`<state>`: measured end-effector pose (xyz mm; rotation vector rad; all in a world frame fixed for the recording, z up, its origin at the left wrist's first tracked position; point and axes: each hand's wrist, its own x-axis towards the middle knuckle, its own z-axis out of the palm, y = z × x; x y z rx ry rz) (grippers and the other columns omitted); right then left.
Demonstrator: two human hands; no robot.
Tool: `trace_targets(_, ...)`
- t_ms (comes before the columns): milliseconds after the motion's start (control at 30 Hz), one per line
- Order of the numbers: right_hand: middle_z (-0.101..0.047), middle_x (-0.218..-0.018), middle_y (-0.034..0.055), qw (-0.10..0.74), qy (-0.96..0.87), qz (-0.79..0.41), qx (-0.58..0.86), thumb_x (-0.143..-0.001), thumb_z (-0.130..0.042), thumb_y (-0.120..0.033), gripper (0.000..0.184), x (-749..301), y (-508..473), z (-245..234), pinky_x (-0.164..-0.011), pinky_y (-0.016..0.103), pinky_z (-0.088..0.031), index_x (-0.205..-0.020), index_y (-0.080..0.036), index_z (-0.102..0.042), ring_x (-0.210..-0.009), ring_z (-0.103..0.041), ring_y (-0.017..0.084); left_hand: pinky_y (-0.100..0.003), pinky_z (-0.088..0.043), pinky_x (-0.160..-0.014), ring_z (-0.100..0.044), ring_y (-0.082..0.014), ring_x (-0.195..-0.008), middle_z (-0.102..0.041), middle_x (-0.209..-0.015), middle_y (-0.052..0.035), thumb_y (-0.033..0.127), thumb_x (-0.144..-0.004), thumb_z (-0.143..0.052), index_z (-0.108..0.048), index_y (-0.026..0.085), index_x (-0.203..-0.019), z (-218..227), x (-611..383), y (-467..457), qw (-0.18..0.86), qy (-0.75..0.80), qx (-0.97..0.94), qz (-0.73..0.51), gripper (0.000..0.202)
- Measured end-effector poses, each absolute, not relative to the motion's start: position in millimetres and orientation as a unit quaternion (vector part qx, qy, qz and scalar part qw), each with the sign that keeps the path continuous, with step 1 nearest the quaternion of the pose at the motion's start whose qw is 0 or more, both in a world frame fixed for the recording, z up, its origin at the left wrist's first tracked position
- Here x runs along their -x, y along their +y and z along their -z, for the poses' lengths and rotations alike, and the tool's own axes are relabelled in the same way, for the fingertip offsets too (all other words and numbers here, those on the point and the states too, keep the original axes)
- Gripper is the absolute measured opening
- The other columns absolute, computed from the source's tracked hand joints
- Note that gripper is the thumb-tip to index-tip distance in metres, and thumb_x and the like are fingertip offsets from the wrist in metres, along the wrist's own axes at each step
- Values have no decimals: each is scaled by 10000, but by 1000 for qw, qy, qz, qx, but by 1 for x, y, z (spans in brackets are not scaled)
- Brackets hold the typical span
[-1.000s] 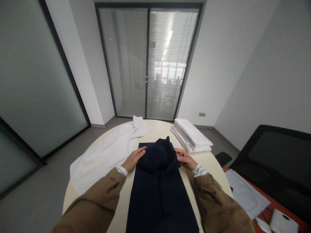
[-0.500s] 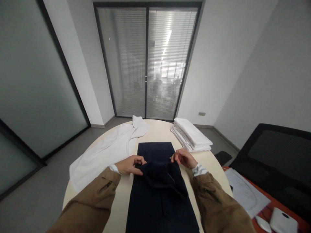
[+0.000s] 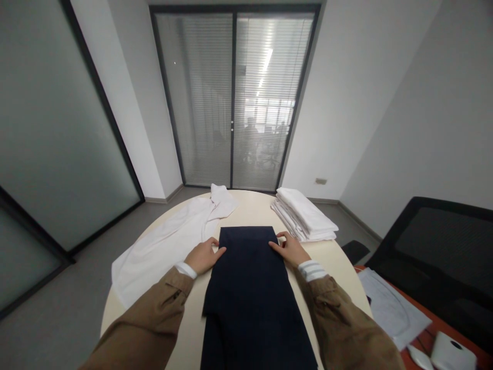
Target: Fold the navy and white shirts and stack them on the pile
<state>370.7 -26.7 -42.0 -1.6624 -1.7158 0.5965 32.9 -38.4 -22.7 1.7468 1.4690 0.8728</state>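
Head view: navy cloth (image 3: 252,293) ran lengthwise, six to twelve o'clock, between your left grip (image 3: 203,257) and right grip (image 3: 292,252), both pinching its edges at eleven and one.

Your L forearm (image 3: 148,314) & R forearm (image 3: 344,321) reach fwd, angled inward. Your L hand (image 3: 202,257) & R hand (image 3: 293,252) are approx. level, well apart, w/ the 2 thumbs pointing toward each other & fingers bent just beyond them.
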Motion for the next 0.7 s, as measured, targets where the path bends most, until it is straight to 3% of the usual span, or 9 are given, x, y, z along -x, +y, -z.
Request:
trace_targets(133,-563,-578,-36,295,-665,-249,639,-712,-703,-541,394,-371,-25,48,-544,262,-363,-834,-210,-529,-547,-549,153,-252,-346,-583,-582,-175,-592,-539,-590,57,302,-845,-656,-567,178,-1133,31,-44,-45,257,582,-729,-253,326)
trace_targets(300,-544,-560,-25,354,-655,-236,624,-759,-629,-569,381,-368,-18,54,-541,261,-359,-720,-213,-499,-542,-519,146,-246,-365,-620,-634,-180,-689,-607,-680,23,256,-911,-592,-507,183,-1248,34,-58,-40,185,607,-732,-247,356)
trace_targets(433,-578,-610,-21,421,-627,-218,618,-784,-596,-584,389,-365,-11,53,-559,268,-394,-863,-208,-531,-576,-552,161,-259,-408,-671,-680,-201,-792,-701,-846,-40,255,-947,-530,-454,198,-1338,30,-66,-28,196,615,-706,-292,402)
trace_targets(533,-584,-630,-32,420,-624,-223,620,-772,-624,-571,467,-365,-13,50,-577,275,-423,-1040,-198,-538,-605,-588,173,-278,-436,-706,-693,-228,-859,-720,-955,-83,339,-935,-549,-438,192,-1361,28,-67,-29,210,620,-689,-312,464)
trace_targets(700,-557,-573,-44,353,-644,-283,617,-771,-683,-500,593,-363,-30,36,-546,280,-421,-1236,-172,-516,-546,-569,170,-310,-459,-691,-692,-262,-784,-697,-756,-77,405,-896,-587,-468,112,-1334,31,-56,-38,236,633,-682,-281,540)
